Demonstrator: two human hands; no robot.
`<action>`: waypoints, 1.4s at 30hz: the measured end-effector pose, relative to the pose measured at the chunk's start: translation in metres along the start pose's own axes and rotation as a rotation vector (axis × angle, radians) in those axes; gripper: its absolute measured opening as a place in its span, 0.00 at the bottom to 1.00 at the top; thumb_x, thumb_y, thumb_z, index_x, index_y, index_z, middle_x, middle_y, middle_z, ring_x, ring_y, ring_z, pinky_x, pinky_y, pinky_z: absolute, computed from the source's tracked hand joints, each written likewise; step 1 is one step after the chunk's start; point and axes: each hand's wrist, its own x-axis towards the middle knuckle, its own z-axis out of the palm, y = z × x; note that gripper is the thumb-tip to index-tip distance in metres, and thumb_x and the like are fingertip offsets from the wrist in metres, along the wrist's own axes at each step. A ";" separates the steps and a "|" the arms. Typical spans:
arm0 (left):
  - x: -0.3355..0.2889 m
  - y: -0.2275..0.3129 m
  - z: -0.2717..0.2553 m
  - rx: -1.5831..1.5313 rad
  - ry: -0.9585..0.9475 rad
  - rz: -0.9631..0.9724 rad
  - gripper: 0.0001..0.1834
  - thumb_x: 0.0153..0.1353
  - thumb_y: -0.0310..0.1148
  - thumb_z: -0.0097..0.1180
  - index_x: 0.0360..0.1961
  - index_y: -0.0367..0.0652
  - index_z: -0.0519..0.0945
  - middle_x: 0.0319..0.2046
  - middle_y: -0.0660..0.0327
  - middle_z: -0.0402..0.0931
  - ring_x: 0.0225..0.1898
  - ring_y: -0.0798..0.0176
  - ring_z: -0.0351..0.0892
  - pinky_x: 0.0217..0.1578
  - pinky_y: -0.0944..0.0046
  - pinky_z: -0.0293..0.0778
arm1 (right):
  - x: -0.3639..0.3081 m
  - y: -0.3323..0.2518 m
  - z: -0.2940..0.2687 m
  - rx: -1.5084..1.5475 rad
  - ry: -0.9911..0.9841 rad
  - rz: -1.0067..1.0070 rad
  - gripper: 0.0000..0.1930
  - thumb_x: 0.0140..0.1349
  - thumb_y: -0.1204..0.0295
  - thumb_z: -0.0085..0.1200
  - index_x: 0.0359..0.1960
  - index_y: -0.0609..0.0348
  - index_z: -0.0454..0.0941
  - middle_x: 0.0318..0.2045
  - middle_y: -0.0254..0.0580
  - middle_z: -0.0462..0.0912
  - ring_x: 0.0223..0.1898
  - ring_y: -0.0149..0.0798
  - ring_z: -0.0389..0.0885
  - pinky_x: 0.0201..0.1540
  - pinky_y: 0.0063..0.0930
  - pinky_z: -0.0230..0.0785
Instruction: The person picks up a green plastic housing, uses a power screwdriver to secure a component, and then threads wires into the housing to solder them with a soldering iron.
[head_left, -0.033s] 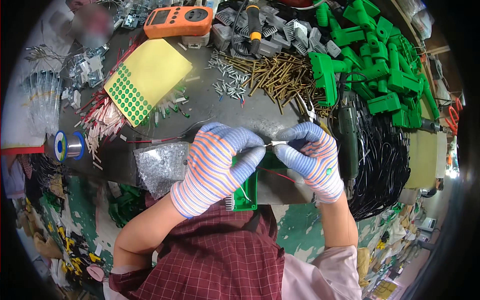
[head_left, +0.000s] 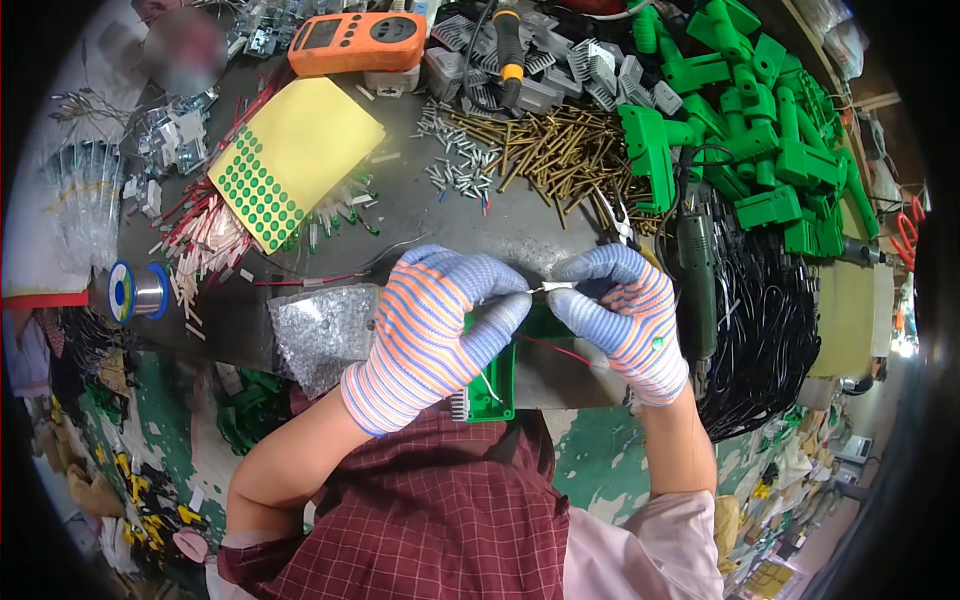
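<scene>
White sleeve-like piece (head_left: 560, 286), pinched by the right hand (head_left: 636, 318) over the near side of the bench (head_left: 400, 195), meets a thin wire (head_left: 537, 290) the left hand (head_left: 425, 310) pinches, and could slip away if either pinch loosens.

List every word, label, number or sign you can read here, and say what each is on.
None can be read.
Orange meter: markings too small to read.
Wire spool: label too small and blurred.
Green round stickers on the yellow sheet: any print is too small.

No label, number or sign here can be read clearly.
</scene>
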 end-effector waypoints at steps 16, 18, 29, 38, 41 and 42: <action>0.003 -0.005 -0.013 0.036 -0.153 -0.019 0.14 0.53 0.34 0.69 0.34 0.41 0.77 0.30 0.58 0.79 0.35 0.52 0.79 0.44 0.55 0.73 | 0.017 -0.002 -0.007 -0.196 -0.227 -0.077 0.11 0.63 0.71 0.62 0.44 0.62 0.83 0.36 0.38 0.85 0.40 0.28 0.82 0.44 0.26 0.75; -0.003 -0.008 -0.016 0.043 -0.190 -0.033 0.15 0.52 0.35 0.70 0.33 0.41 0.77 0.30 0.58 0.78 0.37 0.53 0.78 0.48 0.56 0.73 | 0.015 -0.004 -0.005 -0.141 -0.282 -0.106 0.10 0.63 0.71 0.61 0.44 0.62 0.83 0.37 0.39 0.84 0.40 0.29 0.82 0.44 0.26 0.74; -0.020 -0.021 -0.018 -0.131 -0.166 -0.079 0.18 0.55 0.27 0.66 0.41 0.42 0.68 0.39 0.56 0.78 0.44 0.56 0.77 0.61 0.48 0.64 | -0.015 0.012 -0.028 -0.690 0.126 -0.749 0.14 0.56 0.70 0.61 0.44 0.55 0.81 0.41 0.42 0.83 0.46 0.50 0.81 0.50 0.43 0.72; -0.052 -0.016 -0.051 0.421 -0.219 0.182 0.40 0.55 0.58 0.64 0.61 0.43 0.69 0.55 0.48 0.72 0.55 0.43 0.70 0.56 0.43 0.66 | -0.101 0.089 -0.182 -1.535 0.898 0.172 0.15 0.52 0.61 0.66 0.41 0.52 0.83 0.36 0.45 0.83 0.38 0.50 0.82 0.41 0.44 0.73; -0.053 -0.020 -0.048 0.673 -0.306 0.175 0.40 0.50 0.50 0.69 0.61 0.43 0.71 0.58 0.49 0.70 0.57 0.44 0.69 0.58 0.46 0.65 | -0.089 0.100 -0.180 -1.629 0.863 0.258 0.18 0.50 0.60 0.66 0.42 0.49 0.81 0.38 0.42 0.79 0.41 0.48 0.78 0.43 0.44 0.69; -0.054 -0.025 -0.048 0.654 -0.272 0.191 0.38 0.52 0.53 0.67 0.59 0.42 0.73 0.56 0.50 0.71 0.54 0.43 0.70 0.56 0.46 0.66 | -0.087 0.102 -0.184 -1.638 0.858 0.207 0.17 0.50 0.61 0.66 0.42 0.49 0.81 0.38 0.42 0.79 0.41 0.48 0.77 0.43 0.43 0.68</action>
